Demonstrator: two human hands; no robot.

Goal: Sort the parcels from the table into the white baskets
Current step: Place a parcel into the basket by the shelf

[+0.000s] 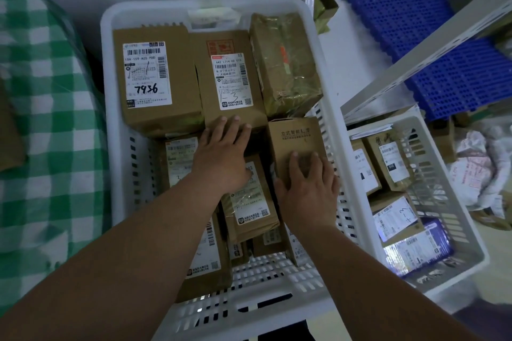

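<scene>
A large white basket (329, 69) fills the middle of the view, packed with brown cardboard parcels; its near wall is partly covered by both forearms. A second white basket (454, 219) stands just beside it on the right, its load of labelled parcels cut off behind the first basket's rim. A green checked cloth (47, 130) is seen at the left edge, and a blue perforated pallet (432, 63) at upper right, crossed by a grey metal bar.

In the far left corner lies the parcel marked 7936 (155, 77); beside it the parcel marked 1-3 (230, 83) is touched at its near edge by the left hand (221, 155), fingers straight and flat, nothing gripped. The parcels beneath that hand are largely hidden. The right hand (307, 188) is laid on a small printed box (296, 141), fingers spread over its top and thumb against its side; whether the box is lifted cannot be told.
</scene>
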